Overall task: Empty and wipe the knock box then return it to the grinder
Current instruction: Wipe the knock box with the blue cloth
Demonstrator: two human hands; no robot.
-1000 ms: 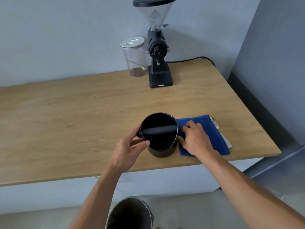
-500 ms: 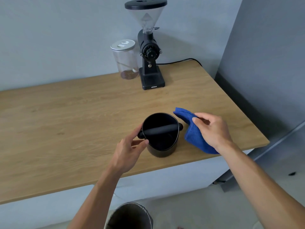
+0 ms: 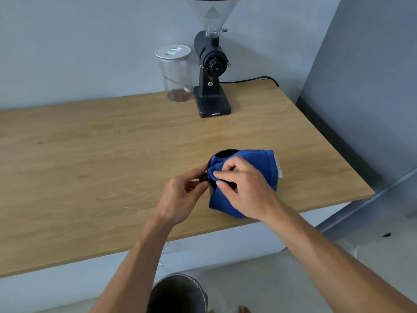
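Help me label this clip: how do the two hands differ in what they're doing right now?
The left hand pinches the black end knob on the knock box side, steadying it; the right hand grips the blue cloth and presses it over the rim. The left hand is beside the box, the right hand above its opening. Both are bare and work near the table's front edge.

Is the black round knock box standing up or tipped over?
Standing up. The black round knock box sits upright on the wooden table, its opening facing up, mostly covered by the blue cloth.
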